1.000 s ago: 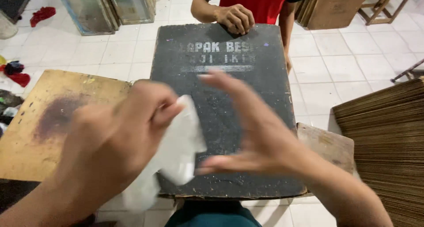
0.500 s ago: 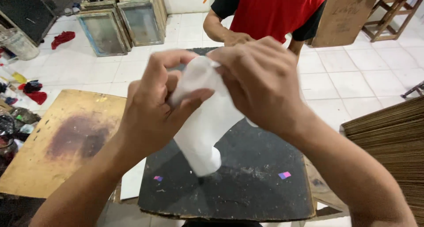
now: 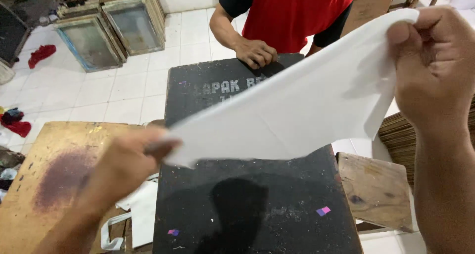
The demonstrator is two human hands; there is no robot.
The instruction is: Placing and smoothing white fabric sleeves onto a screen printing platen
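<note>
While stretched taut between both hands, white cloth (image 3: 297, 110) hangs in mid-air above black tabletop (image 3: 257, 204), clear of its surface. Left hand (image 3: 123, 170), low and near, pinched shut on lower corner, thumb over fingers; right hand (image 3: 430, 66), high at frame's right edge, fisted tight on upper corner. Held this way, by judgement, to pull fabric flat and open, slanting from low left to high right, so no fold sags onto dusty board.

Across tabletop, another person in red shirt (image 3: 292, 16), one hand (image 3: 255, 53) curled on far edge of board, seemingly steadying it. Faded pale lettering on far half of board, partly hidden behind cloth. Two small coloured scraps (image 3: 322, 211) on near half, perhaps markers for positioning, though not certain.

Left of tabletop, worn wooden board (image 3: 54, 180) with purplish stain, just beside and lower. More white fabric (image 3: 136, 214) with looped strap lying in gap between board and tabletop, partly under left forearm. Right of tabletop, small wooden stool (image 3: 376, 189), near but apart. Framed screens (image 3: 114, 29) leaning on tiled floor at far left, well apart; red rags (image 3: 42, 53) nearby.
</note>
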